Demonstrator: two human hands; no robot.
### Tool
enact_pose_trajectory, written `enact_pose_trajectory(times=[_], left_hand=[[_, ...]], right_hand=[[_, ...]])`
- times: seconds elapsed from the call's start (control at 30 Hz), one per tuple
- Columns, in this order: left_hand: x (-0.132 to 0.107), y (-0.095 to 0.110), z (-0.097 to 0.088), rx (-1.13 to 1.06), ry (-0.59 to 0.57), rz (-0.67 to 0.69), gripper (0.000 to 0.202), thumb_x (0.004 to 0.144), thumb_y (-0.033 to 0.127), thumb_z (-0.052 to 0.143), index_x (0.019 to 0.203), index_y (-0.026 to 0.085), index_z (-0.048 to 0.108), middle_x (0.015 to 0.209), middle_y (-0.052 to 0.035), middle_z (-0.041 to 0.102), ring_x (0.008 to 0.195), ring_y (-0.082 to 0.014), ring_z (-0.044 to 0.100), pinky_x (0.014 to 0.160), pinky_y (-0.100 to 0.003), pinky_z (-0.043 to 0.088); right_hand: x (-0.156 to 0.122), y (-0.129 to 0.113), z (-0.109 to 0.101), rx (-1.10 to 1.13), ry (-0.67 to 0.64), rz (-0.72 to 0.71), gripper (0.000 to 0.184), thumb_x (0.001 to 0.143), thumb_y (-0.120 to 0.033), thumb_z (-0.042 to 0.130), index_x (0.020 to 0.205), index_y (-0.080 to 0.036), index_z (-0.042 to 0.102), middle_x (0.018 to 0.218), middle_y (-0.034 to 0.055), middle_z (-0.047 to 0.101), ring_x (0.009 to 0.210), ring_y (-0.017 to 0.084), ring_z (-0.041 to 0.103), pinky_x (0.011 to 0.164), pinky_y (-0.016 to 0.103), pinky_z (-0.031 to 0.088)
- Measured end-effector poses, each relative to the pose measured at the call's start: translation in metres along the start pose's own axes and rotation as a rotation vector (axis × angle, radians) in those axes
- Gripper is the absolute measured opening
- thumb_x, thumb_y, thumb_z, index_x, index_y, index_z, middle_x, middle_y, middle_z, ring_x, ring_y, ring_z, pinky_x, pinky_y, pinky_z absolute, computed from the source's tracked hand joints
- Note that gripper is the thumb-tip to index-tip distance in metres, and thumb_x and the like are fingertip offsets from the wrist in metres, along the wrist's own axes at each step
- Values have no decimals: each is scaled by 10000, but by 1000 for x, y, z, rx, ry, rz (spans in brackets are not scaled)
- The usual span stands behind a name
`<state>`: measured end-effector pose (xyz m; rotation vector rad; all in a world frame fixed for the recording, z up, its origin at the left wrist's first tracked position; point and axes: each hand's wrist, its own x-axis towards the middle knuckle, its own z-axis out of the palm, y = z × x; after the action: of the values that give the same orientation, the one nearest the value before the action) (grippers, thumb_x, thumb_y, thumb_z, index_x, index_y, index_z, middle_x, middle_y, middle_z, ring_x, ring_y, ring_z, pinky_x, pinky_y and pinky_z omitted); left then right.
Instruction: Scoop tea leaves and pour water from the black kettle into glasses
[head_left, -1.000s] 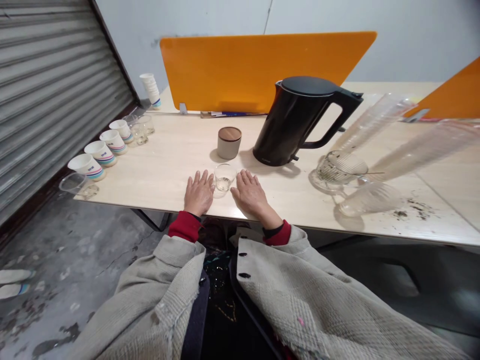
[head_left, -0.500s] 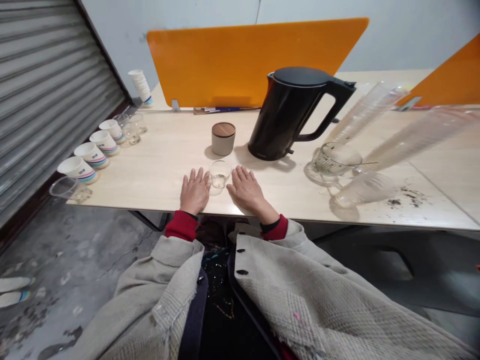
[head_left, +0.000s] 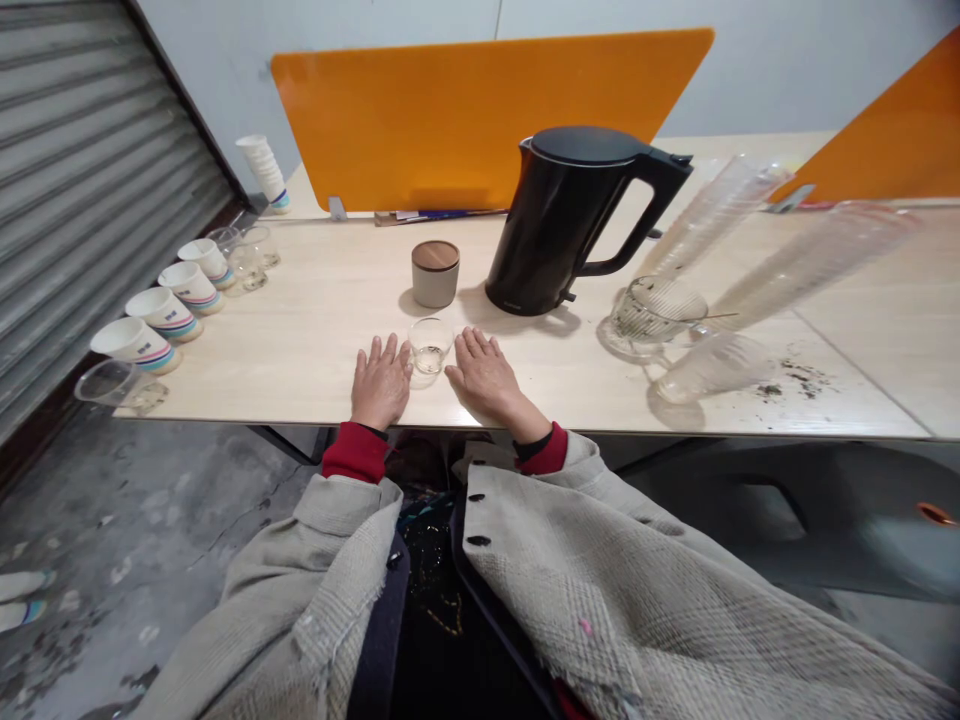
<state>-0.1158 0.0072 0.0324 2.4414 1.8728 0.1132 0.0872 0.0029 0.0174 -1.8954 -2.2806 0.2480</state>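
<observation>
My left hand [head_left: 381,382] and my right hand [head_left: 484,375] lie flat, palms down, near the front edge of a pale wood-grain table [head_left: 300,340], holding nothing. Between them, almost touching both, stands a small clear glass cup [head_left: 430,345] with a little liquid in it. Behind it is a grey canister with a wooden lid [head_left: 435,273]. Farther right stands a black electric kettle [head_left: 559,225]. A glass mug with a strainer [head_left: 656,310] sits to its right, beside a clear glass lying on its side [head_left: 712,368].
Along the left table edge run several striped paper cups [head_left: 163,315] and clear glasses [head_left: 244,260]. Long stacks of clear plastic cups [head_left: 814,265] lie at right, near scattered tea leaves [head_left: 795,375]. Orange dividers [head_left: 480,120] stand behind; a metal shutter [head_left: 90,200] is left.
The whole scene has slid slightly left and up in view, as my head moved. My hands stay flat beside the glass cup, and nothing on the table has visibly shifted.
</observation>
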Motion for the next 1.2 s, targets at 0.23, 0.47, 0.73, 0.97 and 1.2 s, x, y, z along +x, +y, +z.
enact_pose_trajectory(times=[0.23, 0.47, 0.73, 0.97, 1.2], left_hand=[[-1, 0, 0, -18, -5, 3, 619, 1154, 336, 247, 1724, 190, 440, 1855, -82, 340, 1746, -367, 234, 1417, -630, 200], [0, 0, 0, -5, -12, -7, 621, 1153, 344, 254, 1727, 198, 440, 1854, -80, 341, 1747, -369, 230, 1419, -616, 199], [-1, 1, -1, 2, -9, 1, 624, 1153, 351, 247, 1730, 196, 430, 1856, -83, 338, 1745, -369, 235, 1414, -619, 213], [0, -1, 2, -9, 13, 10, 623, 1146, 354, 253, 1715, 200, 456, 1844, -89, 364, 1741, -362, 254, 1409, -630, 227], [-1, -1, 2, -19, 20, 0, 615, 1147, 358, 263, 1714, 234, 466, 1843, -76, 369, 1741, -346, 261, 1411, -607, 231]], right_hand=[[0, 1, 1, -4, 2, -3, 735, 1123, -394, 384, 1724, 29, 359, 1834, 252, 279, 1746, 386, 237, 1418, 594, 192], [-2, -4, -4, -11, -13, 6, 728, 1126, -374, 388, 1729, 33, 349, 1839, 247, 270, 1750, 378, 223, 1425, 579, 181], [-1, -4, -4, -9, -18, 10, 726, 1124, -365, 396, 1727, 37, 348, 1839, 250, 265, 1750, 380, 220, 1426, 576, 173], [1, 2, 5, -1, 28, -7, 730, 1120, -404, 389, 1720, 11, 376, 1828, 245, 311, 1741, 381, 256, 1414, 595, 203], [2, 4, 8, -2, 42, -16, 730, 1115, -407, 402, 1710, 17, 392, 1823, 254, 320, 1734, 392, 271, 1407, 600, 220]])
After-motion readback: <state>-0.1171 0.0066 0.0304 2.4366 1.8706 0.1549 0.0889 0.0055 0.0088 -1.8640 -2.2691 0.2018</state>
